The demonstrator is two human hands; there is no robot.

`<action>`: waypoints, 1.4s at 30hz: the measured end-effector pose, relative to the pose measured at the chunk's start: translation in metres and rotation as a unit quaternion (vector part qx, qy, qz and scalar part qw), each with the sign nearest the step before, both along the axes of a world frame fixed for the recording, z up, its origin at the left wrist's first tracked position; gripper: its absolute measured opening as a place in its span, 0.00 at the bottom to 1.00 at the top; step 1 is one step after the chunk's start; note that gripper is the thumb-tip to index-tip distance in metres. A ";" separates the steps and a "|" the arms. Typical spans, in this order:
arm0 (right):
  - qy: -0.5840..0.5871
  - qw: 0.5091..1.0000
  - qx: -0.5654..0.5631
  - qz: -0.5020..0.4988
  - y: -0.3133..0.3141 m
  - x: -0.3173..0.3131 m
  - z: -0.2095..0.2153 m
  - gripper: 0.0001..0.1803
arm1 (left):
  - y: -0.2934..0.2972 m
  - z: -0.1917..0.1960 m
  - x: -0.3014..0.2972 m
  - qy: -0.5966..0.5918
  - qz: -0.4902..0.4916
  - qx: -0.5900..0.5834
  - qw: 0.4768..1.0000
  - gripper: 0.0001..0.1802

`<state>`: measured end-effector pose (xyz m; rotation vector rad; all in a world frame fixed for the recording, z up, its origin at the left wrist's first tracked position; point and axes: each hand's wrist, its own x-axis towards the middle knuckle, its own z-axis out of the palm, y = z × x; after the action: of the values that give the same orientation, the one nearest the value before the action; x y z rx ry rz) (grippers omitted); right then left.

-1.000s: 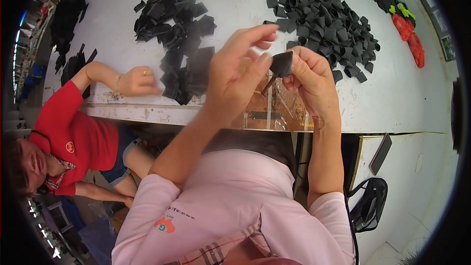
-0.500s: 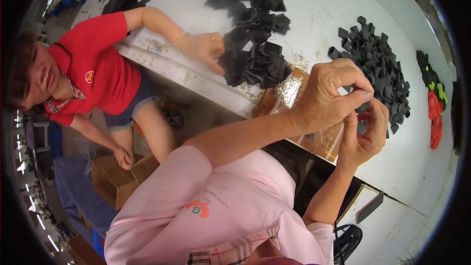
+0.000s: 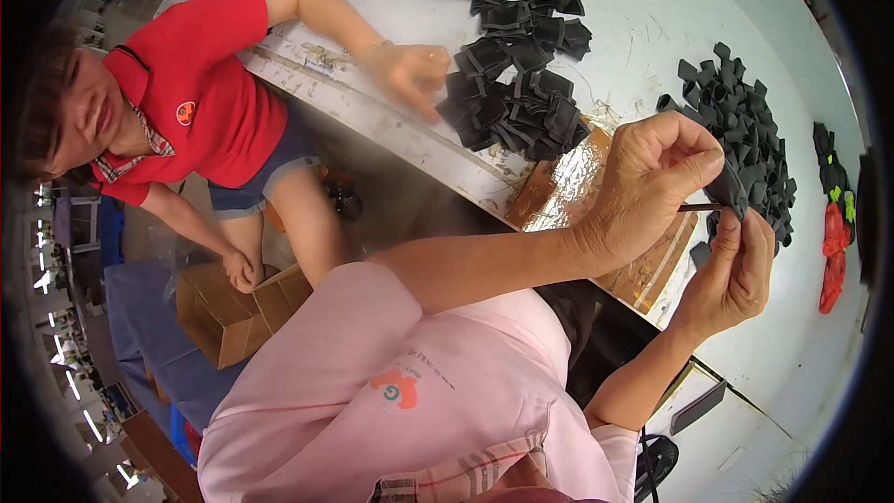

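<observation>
Two hands gripped one small black piece point(image 3: 724, 188) above the white counter point(image 3: 643, 28) | left hand point(image 3: 647, 182) pinched its top | right hand point(image 3: 736, 265) clasped it from below | black pile point(image 3: 745, 121) just behind

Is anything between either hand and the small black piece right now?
Nothing visible. Both the left hand and right hand already pinch the black piece directly, above the table.

A brown cardboard box point(image 3: 233, 312) sits on the floor.
</observation>
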<state>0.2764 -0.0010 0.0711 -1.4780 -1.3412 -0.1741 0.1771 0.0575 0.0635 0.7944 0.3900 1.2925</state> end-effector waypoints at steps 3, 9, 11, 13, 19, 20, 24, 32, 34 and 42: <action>-0.002 1.000 -0.022 0.021 0.000 0.005 -0.003 0.03 | -0.001 -0.002 -0.001 0.021 -0.015 -0.008 1.000 0.02; 0.024 0.998 -0.019 0.058 -0.002 0.009 -0.019 0.04 | -0.004 -0.008 -0.006 0.097 -0.010 0.020 0.995 0.02; 0.015 0.997 -0.049 0.054 -0.004 0.009 -0.013 0.04 | -0.003 -0.008 -0.007 0.094 -0.011 0.018 0.995 0.02; 0.004 0.996 -0.077 0.048 -0.005 0.010 -0.007 0.04 | -0.002 -0.008 -0.007 0.098 -0.013 0.014 0.995 0.03; 0.122 0.986 -0.087 0.078 -0.006 0.002 -0.002 0.05 | -0.002 -0.011 -0.001 0.042 -0.041 -0.014 0.998 0.03; 0.112 0.988 -0.089 0.063 -0.006 0.003 -0.003 0.05 | -0.002 -0.010 -0.002 0.043 -0.040 -0.012 0.998 0.03; 0.098 0.989 -0.082 0.072 -0.005 0.005 -0.002 0.05 | 0.004 -0.003 -0.003 0.139 0.027 0.123 0.982 0.09; 0.135 0.978 -0.106 0.118 -0.002 0.010 0.004 0.03 | 0.016 0.002 0.000 0.212 0.063 0.249 0.943 0.02; 0.140 0.978 -0.105 0.114 0.000 0.009 0.002 0.03 | 0.017 -0.001 0.001 0.228 0.099 0.279 0.928 0.02; 0.113 0.988 -0.073 0.081 0.005 0.005 -0.007 0.03 | 0.011 0.001 -0.002 0.213 0.039 0.200 0.956 0.01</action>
<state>0.2813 0.0037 0.0643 -1.4536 -1.3017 0.1954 0.1754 0.0687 0.0641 1.4251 0.5134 1.2873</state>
